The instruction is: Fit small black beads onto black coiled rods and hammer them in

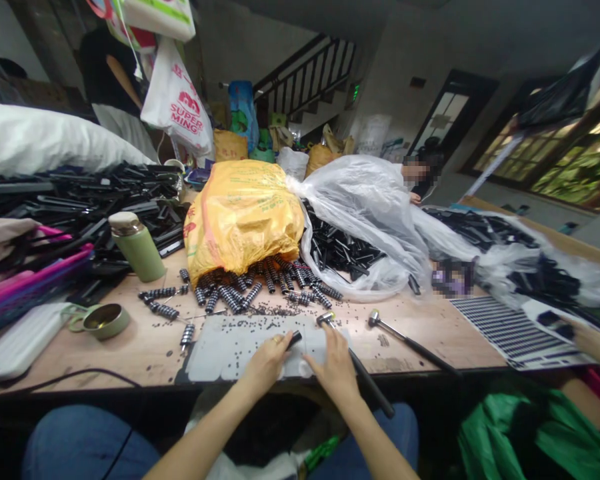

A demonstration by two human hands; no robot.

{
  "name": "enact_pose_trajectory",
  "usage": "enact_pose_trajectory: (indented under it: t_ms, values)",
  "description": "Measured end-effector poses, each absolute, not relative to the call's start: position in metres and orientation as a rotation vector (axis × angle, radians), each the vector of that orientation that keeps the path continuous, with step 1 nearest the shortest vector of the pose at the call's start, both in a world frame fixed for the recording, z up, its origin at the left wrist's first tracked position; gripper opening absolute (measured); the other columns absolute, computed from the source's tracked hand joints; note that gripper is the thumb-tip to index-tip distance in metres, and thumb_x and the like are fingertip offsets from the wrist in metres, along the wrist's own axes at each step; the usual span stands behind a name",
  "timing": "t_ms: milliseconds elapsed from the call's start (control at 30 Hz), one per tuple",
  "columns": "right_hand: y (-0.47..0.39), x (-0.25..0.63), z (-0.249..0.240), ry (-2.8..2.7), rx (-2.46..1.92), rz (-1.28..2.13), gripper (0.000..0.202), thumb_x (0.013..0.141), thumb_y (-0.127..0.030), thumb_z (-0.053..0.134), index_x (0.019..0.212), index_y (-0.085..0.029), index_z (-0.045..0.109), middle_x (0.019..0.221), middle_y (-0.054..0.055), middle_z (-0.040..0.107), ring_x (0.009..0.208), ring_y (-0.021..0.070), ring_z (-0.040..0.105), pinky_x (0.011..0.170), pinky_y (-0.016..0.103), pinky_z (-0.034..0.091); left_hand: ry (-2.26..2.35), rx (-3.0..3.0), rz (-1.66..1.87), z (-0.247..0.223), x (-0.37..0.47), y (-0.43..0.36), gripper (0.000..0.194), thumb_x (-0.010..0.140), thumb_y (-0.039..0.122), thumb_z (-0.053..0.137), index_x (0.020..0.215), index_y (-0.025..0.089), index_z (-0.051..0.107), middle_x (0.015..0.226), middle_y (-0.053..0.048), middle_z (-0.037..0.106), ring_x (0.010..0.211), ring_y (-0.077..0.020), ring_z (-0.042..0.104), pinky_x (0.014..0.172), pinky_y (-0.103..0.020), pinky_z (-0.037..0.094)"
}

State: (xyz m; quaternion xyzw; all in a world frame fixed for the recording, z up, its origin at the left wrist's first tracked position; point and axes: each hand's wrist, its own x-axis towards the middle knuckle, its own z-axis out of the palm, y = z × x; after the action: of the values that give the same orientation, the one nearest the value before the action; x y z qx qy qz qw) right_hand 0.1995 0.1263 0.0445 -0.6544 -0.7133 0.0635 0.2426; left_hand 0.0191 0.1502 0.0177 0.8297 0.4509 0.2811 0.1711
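My left hand [267, 363] is closed on a short black tube [294, 340], held just above a grey work mat [215, 357]. To its right, my right hand [336, 363] has its thumb spread away from its stretched fingers, which lie across the shaft of a hammer [373, 387]. That hammer's head shows beyond the fingertips, and its black handle overhangs the table edge. Small dark bits are scattered on the mat and the wood behind it. A second hammer [410, 343] lies farther right, its head pointing away from me.
Striped black-and-silver rolls [230, 297] spill from a yellow sack [245, 213]. Behind are black parts in a clear plastic bag [370, 180]. On the left stand a green flask [137, 247] and a cup [107, 321]. Another person's hand [597, 343] is beside a striped sheet [500, 333].
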Motion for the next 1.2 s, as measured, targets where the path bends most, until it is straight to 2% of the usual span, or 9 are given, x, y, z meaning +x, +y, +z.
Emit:
enact_pose_trajectory:
  t_ms: [133,367,600,700,800,867,967,1100,1200]
  values:
    - [0.124,0.249,0.047,-1.908,-2.3,-0.161,0.019,0.084,-0.027,0.044,0.085,-0.012,0.056,0.085,0.017,0.057,0.088,0.0327,0.055,0.071,0.043,0.043,1.246,2.648,0.668,0.026,0.006,0.154,0.039,0.083,0.01,0.039,0.119,0.019,0.049,0.098,-0.01,0.06,0.088,-0.0195,0.055,0.079,-0.037,0.042]
    - [0.102,0.235,0.066,-1.788,-1.902,0.353,0.032,0.092,-0.034,0.02,0.078,-0.02,0.045,0.061,0.003,0.057,0.058,0.0173,0.058,0.054,0.024,0.039,1.454,2.737,0.49,0.047,0.008,0.151,0.04,0.082,0.006,0.037,0.117,0.02,0.051,0.102,-0.01,0.062,0.098,-0.023,0.05,0.088,-0.045,0.03]
    - [0.09,0.2,0.058,-1.995,-1.961,0.437,0.045,0.091,-0.041,0.01,0.072,-0.021,0.045,0.051,0.003,0.055,0.047,0.0188,0.056,0.045,0.024,0.029,1.572,2.722,0.453,0.036,0.017,0.147,0.041,0.082,0.007,0.036,0.118,0.018,0.051,0.109,-0.009,0.061,0.108,-0.0245,0.048,0.092,-0.046,0.03]
    - [0.092,0.193,0.078,-1.921,-1.79,0.482,0.041,0.091,-0.043,0.013,0.071,-0.022,0.043,0.053,0.001,0.054,0.049,0.0167,0.055,0.047,0.023,0.032,1.627,2.705,0.451,0.029,0.031,0.139,0.042,0.085,0.02,0.037,0.126,0.013,0.043,0.126,-0.013,0.05,0.121,-0.0255,0.037,0.1,-0.048,0.023]
    - [0.088,0.18,0.109,-1.802,-1.619,0.587,0.037,0.091,-0.043,0.019,0.071,-0.022,0.041,0.053,-0.002,0.05,0.047,0.0138,0.051,0.046,0.022,0.033,1.554,2.703,0.432,0.027,0.041,0.13,0.071,0.08,0.05,0.038,0.133,0.004,0.029,0.139,-0.02,0.03,0.131,-0.03,0.017,0.105,-0.049,0.013]
    - [0.084,0.171,0.122,-1.755,-1.544,0.669,0.035,0.091,-0.043,0.021,0.072,-0.022,0.042,0.053,-0.002,0.049,0.046,0.0128,0.049,0.046,0.021,0.034,1.514,2.677,0.41,0.027,0.043,0.125,0.083,0.075,0.058,0.038,0.135,0.002,0.022,0.141,-0.021,0.023,0.132,-0.0316,0.01,0.105,-0.049,0.011]
    - [0.081,0.156,0.116,-1.802,-1.508,0.69,0.037,0.091,-0.041,0.02,0.076,-0.021,0.047,0.058,0.0,0.054,0.048,0.0131,0.051,0.047,0.021,0.035,1.47,2.64,0.41,0.024,0.042,0.121,0.074,0.078,0.049,0.036,0.136,0.005,0.021,0.142,-0.019,0.024,0.132,-0.0308,0.011,0.105,-0.049,0.012]
    - [0.085,0.143,0.085,-2.148,-1.759,0.503,0.032,0.09,-0.035,0.026,0.088,-0.021,0.055,0.062,0.004,0.061,0.05,0.0174,0.057,0.047,0.024,0.033,1.464,2.61,0.414,0.022,0.039,0.127,0.064,0.078,0.03,0.037,0.134,0.001,0.024,0.138,-0.022,0.031,0.129,-0.031,0.022,0.103,-0.048,0.015]
    - [0.089,0.146,0.08,-2.246,-1.859,0.465,0.036,0.092,-0.033,0.022,0.084,-0.021,0.054,0.062,0.004,0.063,0.054,0.0192,0.06,0.048,0.024,0.032,1.438,2.573,0.463,0.029,0.037,0.138,0.06,0.076,0.026,0.042,0.129,0.001,0.032,0.132,-0.022,0.039,0.124,-0.0307,0.032,0.101,-0.047,0.023]
